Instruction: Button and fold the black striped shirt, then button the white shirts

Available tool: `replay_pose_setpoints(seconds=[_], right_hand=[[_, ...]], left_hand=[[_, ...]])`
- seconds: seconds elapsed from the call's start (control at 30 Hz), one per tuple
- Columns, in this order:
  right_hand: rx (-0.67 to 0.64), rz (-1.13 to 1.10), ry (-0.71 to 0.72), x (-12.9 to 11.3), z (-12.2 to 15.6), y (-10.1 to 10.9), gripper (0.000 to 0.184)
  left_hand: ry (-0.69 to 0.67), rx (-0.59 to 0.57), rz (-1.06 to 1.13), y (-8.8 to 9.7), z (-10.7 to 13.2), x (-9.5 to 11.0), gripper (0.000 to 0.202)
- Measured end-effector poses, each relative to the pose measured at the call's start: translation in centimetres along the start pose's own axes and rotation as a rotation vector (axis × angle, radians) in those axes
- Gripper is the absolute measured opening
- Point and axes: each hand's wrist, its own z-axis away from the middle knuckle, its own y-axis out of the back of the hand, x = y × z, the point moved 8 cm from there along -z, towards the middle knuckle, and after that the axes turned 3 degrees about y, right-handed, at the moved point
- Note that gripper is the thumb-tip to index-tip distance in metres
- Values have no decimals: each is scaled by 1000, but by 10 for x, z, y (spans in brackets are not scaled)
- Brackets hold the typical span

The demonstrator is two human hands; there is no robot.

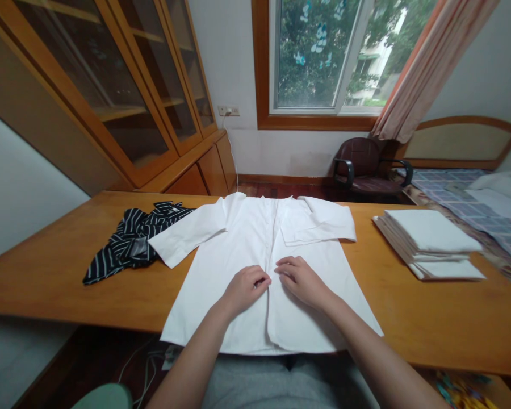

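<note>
A white long-sleeved shirt (238, 267) lies front side up on the table, collar end away from me and hem at the near edge. Its front is unfastened at least in the lower part, where the two panels meet at a dark gap. My left hand (247, 288) is closed in a pinch on the front edge of the left panel. Just across the gap, my right hand (303, 281) rests on the right panel with its fingers slightly bent and apart. The right sleeve is folded in over the shirt, while the left sleeve stretches out sideways onto a black-and-white striped garment (132, 241).
A stack of folded white cloth (430, 233) sits on the right of the wooden table (409, 318). Beyond the table are a dark red armchair (361, 162) and a bed (485, 193). A glass-doored cabinet (153, 85) stands at the back left.
</note>
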Motion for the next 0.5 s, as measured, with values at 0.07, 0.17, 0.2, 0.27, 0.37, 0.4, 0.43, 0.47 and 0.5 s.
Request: replay_pose_setpoints(seconds=[0.07,0.17,0.2,0.27,0.37,0.4,0.43,0.47,0.5], right_hand=[[-71,-32,18,0,-3,2,24],[-111,-52,33,8,-12,10,24],[-88,-32,33,12,-15,16,24],[1,44,26,24,-22,28,25],[123,179,-1,41,-29,40,31],[139,216,-8,45,-30,41,36],[141,246,-12,48,-31,40,44],[133,270,-12,50,-30,37,53],[121,287,-12,52,-29,33,62]], left_hand=[[11,-10,2,0,4,0,18],[23,-21,11,0,12,1,19],[26,-22,14,1,14,2,20],[33,-22,16,1,20,4,20],[44,-24,8,0,29,9,21],[49,-27,1,1,31,11,22],[55,-31,-7,1,34,12,22],[64,-38,-14,1,37,14,22],[75,-49,-20,2,39,15,22]])
